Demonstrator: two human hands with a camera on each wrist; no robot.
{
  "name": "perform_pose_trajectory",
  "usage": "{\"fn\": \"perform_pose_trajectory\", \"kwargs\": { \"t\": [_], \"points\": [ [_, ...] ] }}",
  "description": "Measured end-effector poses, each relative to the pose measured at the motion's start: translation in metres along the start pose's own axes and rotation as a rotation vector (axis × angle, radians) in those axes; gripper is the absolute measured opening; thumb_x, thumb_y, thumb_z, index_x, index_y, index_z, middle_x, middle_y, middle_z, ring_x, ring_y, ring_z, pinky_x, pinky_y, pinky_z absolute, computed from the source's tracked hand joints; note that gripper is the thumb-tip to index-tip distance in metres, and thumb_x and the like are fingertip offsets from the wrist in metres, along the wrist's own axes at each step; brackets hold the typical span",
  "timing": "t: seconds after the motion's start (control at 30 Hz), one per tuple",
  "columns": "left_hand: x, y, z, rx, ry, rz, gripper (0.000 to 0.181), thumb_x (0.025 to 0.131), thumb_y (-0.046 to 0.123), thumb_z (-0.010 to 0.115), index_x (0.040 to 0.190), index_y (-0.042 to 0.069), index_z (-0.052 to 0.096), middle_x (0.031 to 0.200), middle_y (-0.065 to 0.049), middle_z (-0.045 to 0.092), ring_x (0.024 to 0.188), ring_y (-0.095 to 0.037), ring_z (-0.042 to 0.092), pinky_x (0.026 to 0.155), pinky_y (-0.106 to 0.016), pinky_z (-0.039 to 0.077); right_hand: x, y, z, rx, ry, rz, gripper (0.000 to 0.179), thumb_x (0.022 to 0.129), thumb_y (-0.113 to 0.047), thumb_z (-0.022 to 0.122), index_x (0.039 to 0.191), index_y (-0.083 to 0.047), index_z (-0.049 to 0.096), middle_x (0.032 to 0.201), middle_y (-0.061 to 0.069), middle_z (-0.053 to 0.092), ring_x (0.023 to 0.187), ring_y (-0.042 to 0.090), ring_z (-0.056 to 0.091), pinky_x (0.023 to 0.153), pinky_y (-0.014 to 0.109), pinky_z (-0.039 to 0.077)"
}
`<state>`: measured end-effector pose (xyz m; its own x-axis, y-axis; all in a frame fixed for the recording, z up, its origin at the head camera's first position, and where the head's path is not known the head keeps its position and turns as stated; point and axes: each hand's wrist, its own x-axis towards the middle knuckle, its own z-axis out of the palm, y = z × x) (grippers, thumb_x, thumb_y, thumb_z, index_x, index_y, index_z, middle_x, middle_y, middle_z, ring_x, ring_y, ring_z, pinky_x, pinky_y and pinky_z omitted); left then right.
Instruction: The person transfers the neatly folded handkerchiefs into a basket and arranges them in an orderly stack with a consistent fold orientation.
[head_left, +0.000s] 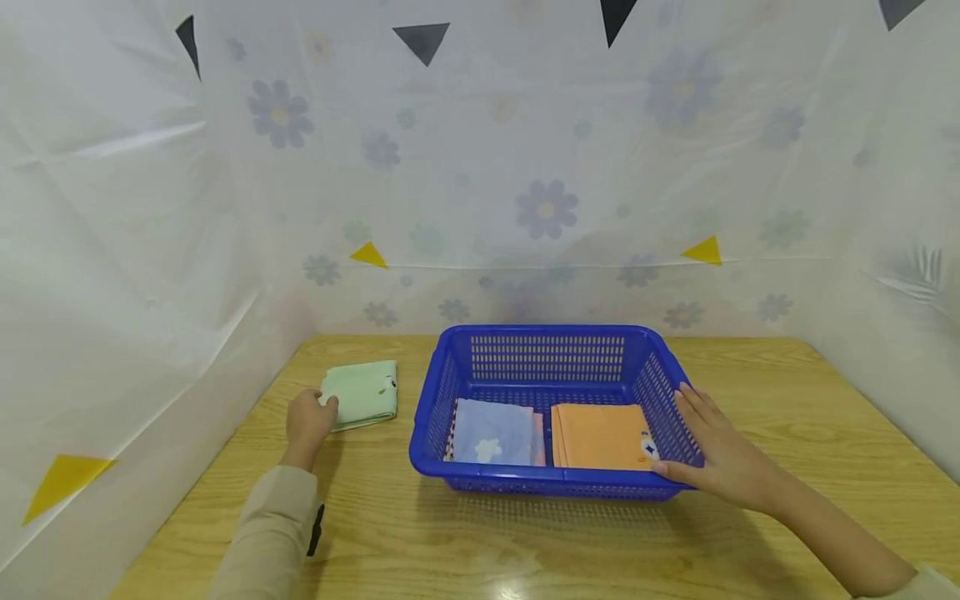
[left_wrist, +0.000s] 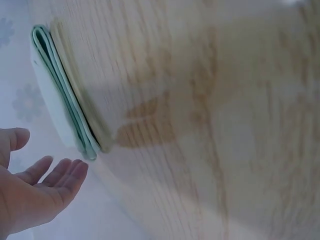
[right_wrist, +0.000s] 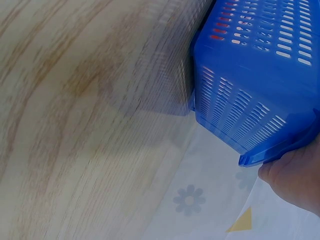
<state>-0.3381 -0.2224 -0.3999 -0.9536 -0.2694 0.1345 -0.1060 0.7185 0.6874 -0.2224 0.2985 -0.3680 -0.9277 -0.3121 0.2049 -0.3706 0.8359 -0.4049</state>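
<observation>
A folded pale green cloth point(head_left: 360, 392) with a small face motif lies on the table at the left. My left hand point(head_left: 309, 427) is at its left edge. In the left wrist view that hand's fingers point(left_wrist: 47, 177) are loosely bent, with a gap between thumb and fingers and nothing held. My right hand point(head_left: 723, 458) holds the blue plastic basket point(head_left: 547, 477) at its near right corner, thumb on the front rim and fingers over the right rim. Inside the basket lie a folded blue cloth point(head_left: 491, 425) on the left and a folded orange cloth point(head_left: 600, 433) on the right.
Beneath everything is a wood-grain table point(head_left: 375, 533). A whitish flowered sheet point(head_left: 465, 167) hangs behind it and along both sides. Under the blue cloth the edges of a pink cloth point(head_left: 538, 440) and a patterned one show.
</observation>
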Motion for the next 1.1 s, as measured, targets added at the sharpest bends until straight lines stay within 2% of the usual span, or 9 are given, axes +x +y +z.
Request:
{"fn": "perform_pose_trajectory", "kwargs": {
  "t": [0.13, 0.3, 0.8, 0.87, 0.9, 0.97, 1.03, 1.1],
  "points": [
    [-0.001, -0.003, -0.003, -0.021, -0.043, -0.067, 0.049, 0.093, 0.013, 0.041, 0.127, -0.023, 0.037, 0.131, -0.041, 0.038, 0.124, -0.053, 0.035, 0.103, -0.056, 0.035, 0.000, -0.001, 0.000, -0.004, 0.000, -0.002, 0.099, 0.083, -0.043, 0.063, 0.147, 0.006, 0.006, 0.154, 0.025, 0.000, 0.142, 0.040, -0.010, 0.097, 0.074, 0.017],
    [-0.002, -0.007, -0.004, -0.028, -0.056, -0.106, 0.052, 0.093, 0.013, 0.041, 0.128, -0.025, 0.034, 0.133, -0.042, 0.034, 0.125, -0.053, 0.033, 0.105, -0.056, 0.034, 0.000, -0.002, -0.001, -0.004, -0.002, -0.003, 0.099, 0.083, -0.044, 0.063, 0.147, 0.006, 0.005, 0.154, 0.025, -0.001, 0.142, 0.039, -0.010, 0.097, 0.074, 0.017],
    [-0.003, -0.009, -0.004, -0.035, -0.054, -0.111, 0.051, 0.090, 0.012, 0.042, 0.122, -0.027, 0.039, 0.129, -0.044, 0.036, 0.121, -0.053, 0.037, 0.101, -0.057, 0.037, 0.000, 0.000, 0.000, -0.004, 0.003, -0.001, 0.098, 0.084, -0.043, 0.063, 0.147, 0.006, 0.005, 0.154, 0.025, 0.000, 0.142, 0.038, -0.011, 0.097, 0.075, 0.017],
    [-0.002, -0.011, -0.004, -0.033, -0.041, -0.110, 0.042, 0.089, 0.012, 0.043, 0.108, -0.024, 0.052, 0.113, -0.042, 0.051, 0.105, -0.049, 0.051, 0.093, -0.054, 0.045, 0.000, 0.000, 0.000, -0.005, 0.002, -0.002, 0.098, 0.084, -0.043, 0.063, 0.147, 0.006, 0.005, 0.154, 0.025, 0.000, 0.142, 0.038, -0.011, 0.096, 0.075, 0.018],
    [-0.001, -0.012, -0.003, -0.030, -0.032, -0.114, 0.036, 0.089, 0.013, 0.043, 0.095, -0.021, 0.056, 0.098, -0.037, 0.058, 0.091, -0.045, 0.056, 0.085, -0.050, 0.049, 0.000, 0.000, 0.000, -0.006, 0.002, -0.002, 0.098, 0.084, -0.043, 0.063, 0.147, 0.005, 0.005, 0.154, 0.025, 0.000, 0.142, 0.038, -0.011, 0.096, 0.075, 0.018],
    [-0.001, -0.013, -0.003, -0.035, -0.012, -0.126, 0.031, 0.088, 0.013, 0.045, 0.073, -0.012, 0.055, 0.074, -0.025, 0.058, 0.071, -0.034, 0.052, 0.069, -0.042, 0.049, 0.000, 0.000, 0.000, -0.008, 0.002, -0.002, 0.098, 0.084, -0.043, 0.063, 0.147, 0.005, 0.005, 0.154, 0.025, 0.000, 0.142, 0.038, -0.010, 0.096, 0.075, 0.018],
    [0.000, -0.014, -0.003, -0.056, 0.006, -0.146, 0.030, 0.086, 0.013, 0.046, 0.063, -0.005, 0.050, 0.062, -0.014, 0.050, 0.062, -0.026, 0.046, 0.058, -0.035, 0.044, 0.000, 0.000, 0.000, -0.005, 0.000, -0.001, 0.098, 0.084, -0.043, 0.063, 0.147, 0.005, 0.005, 0.154, 0.025, 0.000, 0.142, 0.038, -0.011, 0.096, 0.075, 0.018],
    [-0.001, -0.013, -0.003, -0.085, 0.012, -0.172, 0.030, 0.086, 0.014, 0.046, 0.067, -0.008, 0.055, 0.065, -0.016, 0.053, 0.064, -0.028, 0.049, 0.056, -0.033, 0.044, 0.000, 0.000, 0.000, -0.005, 0.001, -0.001, 0.098, 0.084, -0.043, 0.063, 0.147, 0.005, 0.005, 0.154, 0.025, 0.000, 0.142, 0.038, -0.011, 0.096, 0.075, 0.018]
  ]
}}
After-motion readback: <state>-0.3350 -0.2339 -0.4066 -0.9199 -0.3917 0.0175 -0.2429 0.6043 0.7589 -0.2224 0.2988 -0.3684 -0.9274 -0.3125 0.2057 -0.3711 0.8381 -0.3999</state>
